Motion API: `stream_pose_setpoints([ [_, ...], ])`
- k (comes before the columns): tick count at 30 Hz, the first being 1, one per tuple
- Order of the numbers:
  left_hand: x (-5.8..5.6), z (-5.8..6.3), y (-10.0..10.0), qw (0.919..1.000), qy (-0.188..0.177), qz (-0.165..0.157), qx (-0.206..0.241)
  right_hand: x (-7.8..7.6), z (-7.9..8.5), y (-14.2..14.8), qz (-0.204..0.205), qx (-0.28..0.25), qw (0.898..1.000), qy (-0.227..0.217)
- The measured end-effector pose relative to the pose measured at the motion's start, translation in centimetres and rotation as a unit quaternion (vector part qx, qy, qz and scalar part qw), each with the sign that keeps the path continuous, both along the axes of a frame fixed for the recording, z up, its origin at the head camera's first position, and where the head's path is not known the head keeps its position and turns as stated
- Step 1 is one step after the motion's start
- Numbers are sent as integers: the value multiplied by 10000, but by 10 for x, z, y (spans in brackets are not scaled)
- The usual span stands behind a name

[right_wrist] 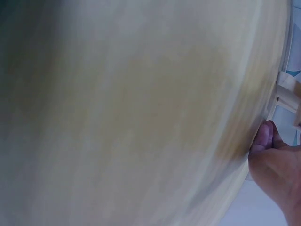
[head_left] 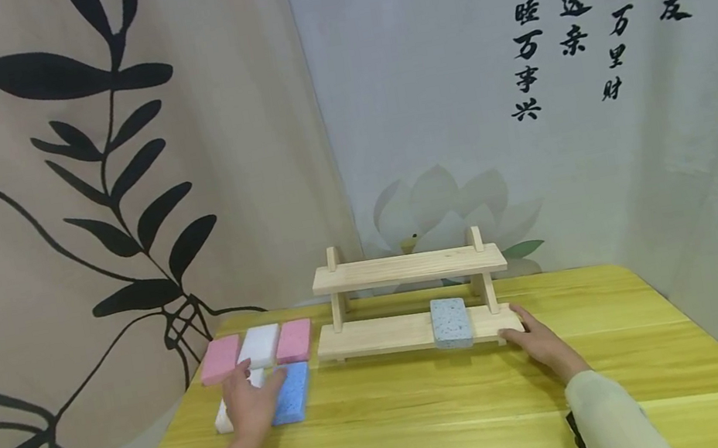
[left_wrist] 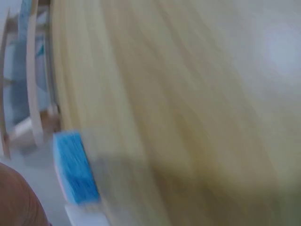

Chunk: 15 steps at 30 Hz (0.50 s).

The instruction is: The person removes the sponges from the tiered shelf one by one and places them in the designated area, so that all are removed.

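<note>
My left hand [head_left: 253,401] reaches over the sponge blocks at the table's left, thumb and fingers spread. Beneath it lies a white sponge [head_left: 223,419], partly hidden, with a blue sponge [head_left: 293,395] beside the thumb. Behind them sit a pink sponge [head_left: 221,359], another white sponge [head_left: 258,346] and a second pink sponge [head_left: 295,341]. A speckled grey-blue sponge [head_left: 451,323] leans upright on the lower board of a two-tier wooden rack [head_left: 377,336]. My right hand [head_left: 543,343] grips that board's right end between thumb and fingers. The left wrist view is blurred, showing the blue sponge [left_wrist: 75,167].
The wood-grain table [head_left: 420,433] extends in front of the rack and to its right. A fabric backdrop [head_left: 243,117] with printed plants and writing hangs behind the table. The rack's upper board [head_left: 408,267] bears nothing.
</note>
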<state>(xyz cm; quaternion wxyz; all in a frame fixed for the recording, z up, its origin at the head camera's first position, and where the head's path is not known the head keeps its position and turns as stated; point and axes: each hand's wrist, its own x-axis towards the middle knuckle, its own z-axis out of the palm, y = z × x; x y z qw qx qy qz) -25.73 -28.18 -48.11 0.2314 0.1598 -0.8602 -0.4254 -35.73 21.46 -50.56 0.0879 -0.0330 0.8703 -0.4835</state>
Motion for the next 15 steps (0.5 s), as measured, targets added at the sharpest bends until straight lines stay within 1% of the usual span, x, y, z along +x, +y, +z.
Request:
stream_pose_setpoints([
  [3,-9,1,24,9995,11,-223,243,0,0,1,17,6,10000,16],
  [7,-20,0,61,9982,130,-385,447,1,0,2,69,-20,9999,81],
  [10,-26,1,95,9970,281,-488,538,2,1,2,63,-73,9999,128],
  [15,-35,0,152,9940,347,-797,658,2,1,1,91,-97,9999,83],
])
